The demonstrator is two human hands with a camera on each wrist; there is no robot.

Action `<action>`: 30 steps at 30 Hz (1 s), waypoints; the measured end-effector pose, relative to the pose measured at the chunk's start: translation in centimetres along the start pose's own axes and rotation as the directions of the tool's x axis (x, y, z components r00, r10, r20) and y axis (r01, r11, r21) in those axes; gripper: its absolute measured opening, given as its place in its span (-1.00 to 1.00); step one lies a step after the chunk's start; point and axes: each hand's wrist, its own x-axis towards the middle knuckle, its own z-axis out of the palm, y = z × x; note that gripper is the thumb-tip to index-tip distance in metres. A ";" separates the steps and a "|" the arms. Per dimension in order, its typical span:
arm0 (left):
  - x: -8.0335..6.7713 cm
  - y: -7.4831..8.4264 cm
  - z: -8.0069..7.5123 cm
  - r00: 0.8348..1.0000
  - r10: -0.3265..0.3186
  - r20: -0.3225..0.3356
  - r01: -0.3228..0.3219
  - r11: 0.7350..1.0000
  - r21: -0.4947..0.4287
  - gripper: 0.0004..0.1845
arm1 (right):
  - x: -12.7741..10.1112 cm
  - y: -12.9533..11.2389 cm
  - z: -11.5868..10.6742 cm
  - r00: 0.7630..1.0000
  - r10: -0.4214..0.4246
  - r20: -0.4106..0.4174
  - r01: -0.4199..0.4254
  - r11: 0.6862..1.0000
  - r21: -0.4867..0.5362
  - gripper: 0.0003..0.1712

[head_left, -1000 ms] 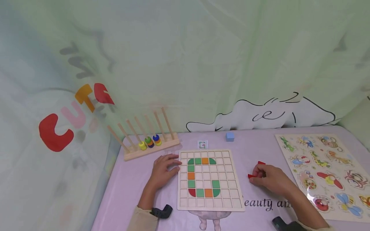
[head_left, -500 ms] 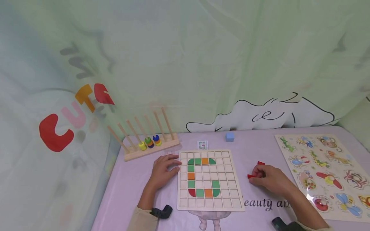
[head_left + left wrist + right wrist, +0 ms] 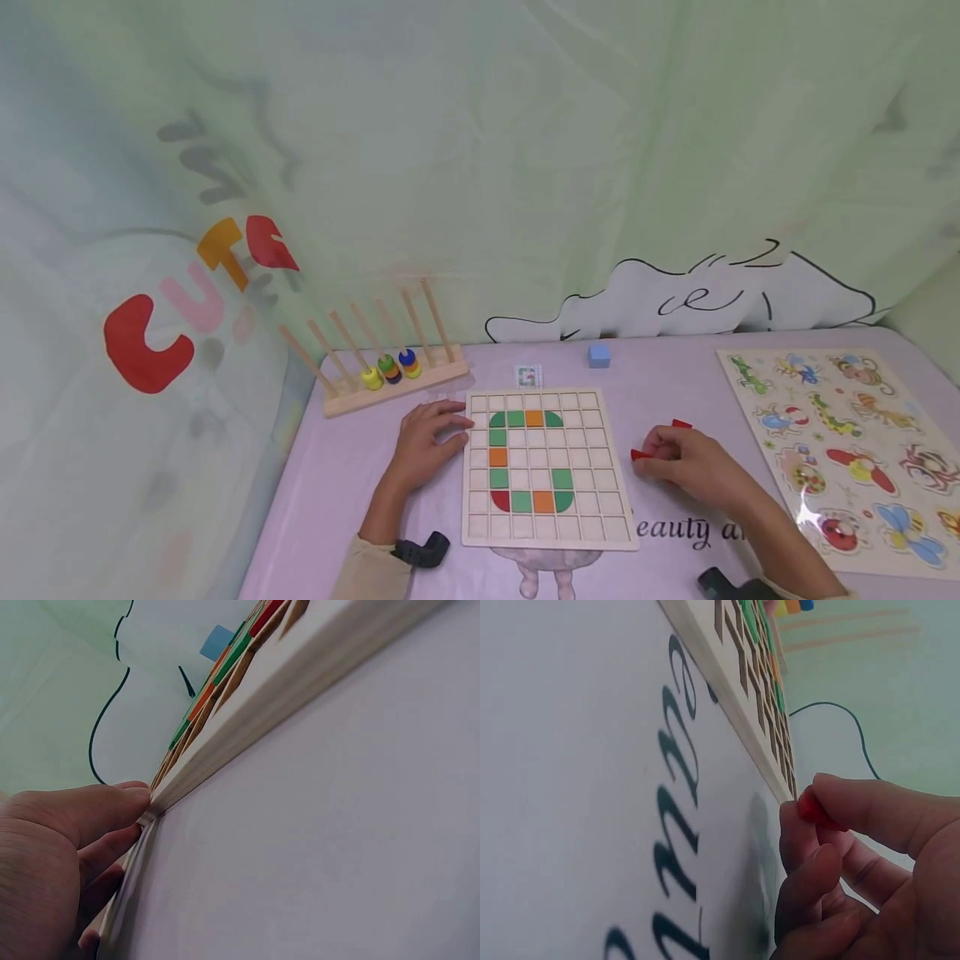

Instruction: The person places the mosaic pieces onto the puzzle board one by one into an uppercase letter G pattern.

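Note:
My right hand [image 3: 686,468] pinches a small red tile [image 3: 640,455] between thumb and fingers, right of the wooden grid board [image 3: 551,546]. In the right wrist view this red tile [image 3: 817,811] is mostly covered by the thumb and fingers. Just behind the hand lies another red tile [image 3: 681,423], partly hidden. Green, orange and red tiles sit in the board's cells in a G-like shape, with one red corner tile [image 3: 500,501] at lower left. With relaxed fingers, my left hand [image 3: 429,440] touches the board's left edge; the left wrist view shows its thumb [image 3: 112,806] at that edge.
A small pattern card [image 3: 528,377] lies behind the board, and a blue cube [image 3: 598,357] stands to its right. At the back left is a wooden peg stand [image 3: 442,375] with several coloured beads. An insect puzzle board [image 3: 813,454] takes up the right side.
My right hand has shifted a little left toward the board, carrying the pinched red tile. The other red tile stays behind on the table. My left hand keeps its place.

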 end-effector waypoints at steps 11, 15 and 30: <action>0.0 0.1 0.0 1.000 0.001 -0.002 -0.001 1.000 -0.007 -0.83 | 0.1 -1.9 1.4 0.998 -0.037 0.042 0.033 0.994 0.102 -0.77; 0.0 0.0 0.0 1.000 0.001 -0.002 -0.001 1.000 -0.003 -0.83 | 0.0 -2.8 1.8 0.998 -0.043 0.046 0.037 0.992 0.122 -0.79; 0.0 -0.1 0.1 1.000 0.002 -0.009 -0.002 1.000 -0.004 -0.83 | 0.6 -5.0 3.1 0.990 -0.118 0.082 0.098 0.971 0.218 -0.67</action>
